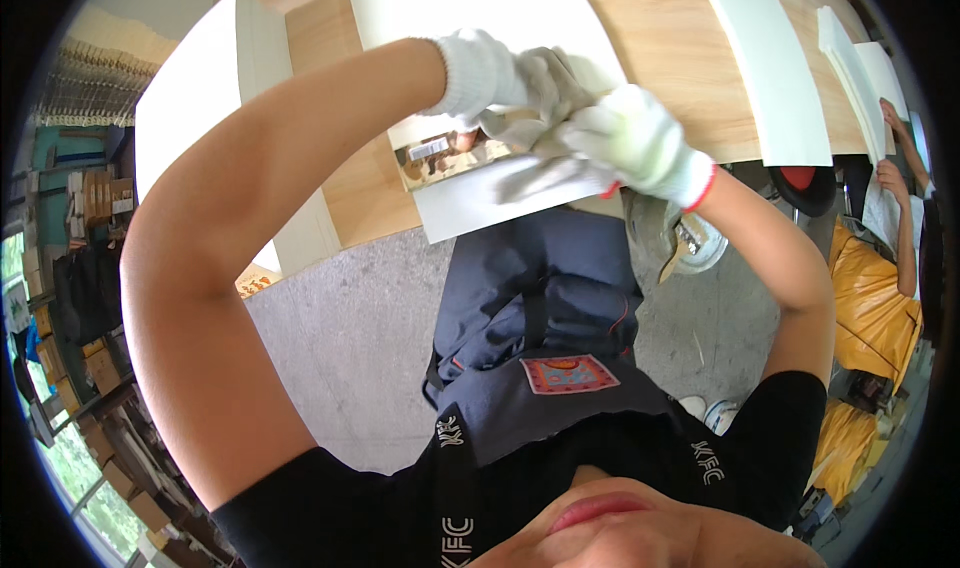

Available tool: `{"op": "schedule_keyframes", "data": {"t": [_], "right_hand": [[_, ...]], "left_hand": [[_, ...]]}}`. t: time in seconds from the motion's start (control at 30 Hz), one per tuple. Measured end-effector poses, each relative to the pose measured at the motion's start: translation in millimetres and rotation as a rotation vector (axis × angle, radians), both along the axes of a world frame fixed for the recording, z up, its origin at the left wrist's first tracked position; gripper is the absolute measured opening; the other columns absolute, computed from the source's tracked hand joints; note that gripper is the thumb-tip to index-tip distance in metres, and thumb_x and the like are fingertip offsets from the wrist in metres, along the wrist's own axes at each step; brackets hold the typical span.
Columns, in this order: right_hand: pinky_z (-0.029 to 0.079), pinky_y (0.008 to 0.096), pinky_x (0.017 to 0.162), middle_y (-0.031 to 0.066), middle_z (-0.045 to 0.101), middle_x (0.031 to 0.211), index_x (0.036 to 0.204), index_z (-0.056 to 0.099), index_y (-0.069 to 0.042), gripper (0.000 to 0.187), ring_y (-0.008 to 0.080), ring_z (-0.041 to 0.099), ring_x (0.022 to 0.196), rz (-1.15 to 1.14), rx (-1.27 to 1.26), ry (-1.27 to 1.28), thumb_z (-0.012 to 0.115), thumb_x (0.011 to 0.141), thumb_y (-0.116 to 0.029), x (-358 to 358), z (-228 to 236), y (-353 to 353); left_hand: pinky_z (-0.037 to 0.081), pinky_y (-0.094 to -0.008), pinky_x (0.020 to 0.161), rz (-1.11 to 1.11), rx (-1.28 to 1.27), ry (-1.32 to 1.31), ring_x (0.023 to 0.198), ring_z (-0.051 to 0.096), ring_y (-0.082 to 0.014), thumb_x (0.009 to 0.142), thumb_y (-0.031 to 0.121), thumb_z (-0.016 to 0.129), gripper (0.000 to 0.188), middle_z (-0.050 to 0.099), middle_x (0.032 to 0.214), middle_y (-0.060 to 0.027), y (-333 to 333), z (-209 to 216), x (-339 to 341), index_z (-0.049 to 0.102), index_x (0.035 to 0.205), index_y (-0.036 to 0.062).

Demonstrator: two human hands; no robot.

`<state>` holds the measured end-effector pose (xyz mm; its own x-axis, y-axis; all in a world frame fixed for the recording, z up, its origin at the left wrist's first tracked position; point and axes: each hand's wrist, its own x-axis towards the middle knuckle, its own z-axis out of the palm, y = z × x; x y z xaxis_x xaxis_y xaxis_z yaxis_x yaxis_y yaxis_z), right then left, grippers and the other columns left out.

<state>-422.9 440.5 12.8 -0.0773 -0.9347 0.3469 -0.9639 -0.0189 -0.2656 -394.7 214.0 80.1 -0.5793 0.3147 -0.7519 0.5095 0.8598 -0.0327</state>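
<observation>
At the near edge of the wooden surface (690, 38), both gloved hands meet over a white sheet (470, 203). The left hand (510, 78) and right hand (635, 138) pinch its printed strip (440, 158), whose long axis runs left to right.

A wooden worktop (680, 48) carries several white sheets: one long sheet (770, 68) lies toward the right, and a small stack (850, 58) sits further right. A tall white board (210, 88) stands at the left edge. Below is grey concrete floor (350, 368). Cardboard boxes (95, 198) crowd shelves far left (blurred by the lens). Yellow bags (870, 298) sit right.
</observation>
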Motion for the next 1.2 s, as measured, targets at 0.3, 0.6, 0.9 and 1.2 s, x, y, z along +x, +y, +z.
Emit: {"op": "schedule_keyframes", "data": {"t": [0.3,0.6,0.9,1.2], "right_hand": [[0.051,0.0364,0.069,0.0092,0.059,0.079,0.078,0.055,-0.008,0.007,0.0264,0.063,0.077,0.0,-0.143,0.026,0.059,0.078,-0.013,87,-12,-113],[0.052,0.0346,0.068,0.0073,0.066,0.089,0.092,0.066,-0.006,0.016,0.0229,0.065,0.079,0.063,-0.014,0.03,0.066,0.079,-0.016,15,1,-25],[0.05,0.0341,0.069,0.0044,0.054,0.08,0.078,0.059,-0.012,0.01,0.0201,0.061,0.076,0.02,-0.302,0.259,0.065,0.075,-0.02,96,-27,-135],[0.051,0.0332,0.075,0.0008,0.063,0.094,0.101,0.069,-0.016,0.026,0.0213,0.064,0.086,-0.199,-0.099,0.281,0.071,0.077,-0.026,-29,-14,59]], "left_hand": [[0.055,-0.0377,0.073,0.336,0.148,0.089,0.083,0.071,-0.0244,0.08,0.063,0.058,0.063,0.071,0.101,-0.0068,7,-7,2,0.053,0.134,0.0293],[0.054,-0.0385,0.077,0.108,0.387,0.077,0.087,0.068,-0.0294,0.077,0.036,0.064,0.061,0.061,0.12,-0.0097,-21,-12,4,0.053,0.137,0.03],[0.055,-0.0377,0.08,-0.08,0.283,0.201,0.095,0.067,-0.0271,0.07,0.002,0.074,0.092,0.053,0.133,0.0001,-11,-13,9,0.042,0.143,0.0459],[0.058,-0.0338,0.069,-0.087,0.068,0.127,0.087,0.071,-0.0228,0.079,0.008,0.071,0.072,0.066,0.113,-0.001,-6,-12,8,0.046,0.138,0.0404]]}}
